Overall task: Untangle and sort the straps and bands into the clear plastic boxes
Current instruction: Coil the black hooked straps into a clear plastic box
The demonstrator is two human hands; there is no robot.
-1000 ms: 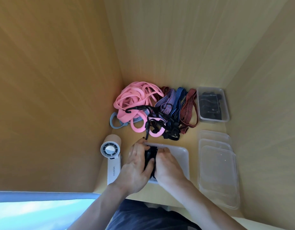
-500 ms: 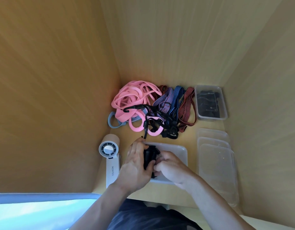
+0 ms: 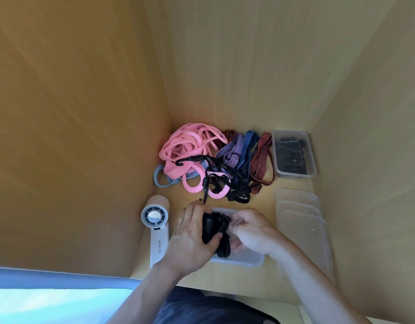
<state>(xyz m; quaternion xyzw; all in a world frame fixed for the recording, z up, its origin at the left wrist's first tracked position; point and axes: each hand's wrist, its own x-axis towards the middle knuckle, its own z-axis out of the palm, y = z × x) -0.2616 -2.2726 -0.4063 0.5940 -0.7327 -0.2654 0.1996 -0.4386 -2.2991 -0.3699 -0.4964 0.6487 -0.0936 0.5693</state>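
Black strap bundle: a wadded black strap bundle (image 3: 214, 232) is sitting between both hands, over the near clear box (image 3: 248, 261) at the front of the desk (image 3: 267, 275).
Writing: the white handheld fan (image 3: 155, 216), lying just left of the left hand, is showing "MINISO" along its handle.
Left hand: the left hand (image 3: 190, 238) is wrapping the bundle's left side, with its thumb pressing across the front and its fingers curling over the top.
Right hand: the right hand (image 3: 252, 232) is curling its fingers in and pinching the bundle's right edge.
Near clear box: only its far rim and its near right corner are showing.
Tangle: behind the box, pink bands (image 3: 190, 143) are lying heaped with a grey loop (image 3: 162, 181), purple, blue and red striped bands (image 3: 249, 147), and black hooked cords (image 3: 227, 176) crossing over them.
Far box: a second clear box (image 3: 295, 175), in the right rear corner, is holding dark straps.
Stack: clear containers (image 3: 302, 220) are lying overlapped along the right wall, well apart from the hands.
Hard to make out: the bundle's lower end is disappearing behind the hands, the buckles in the far box are blurring together, and it is not possible to tell whether the stacked pieces are boxes or lids.
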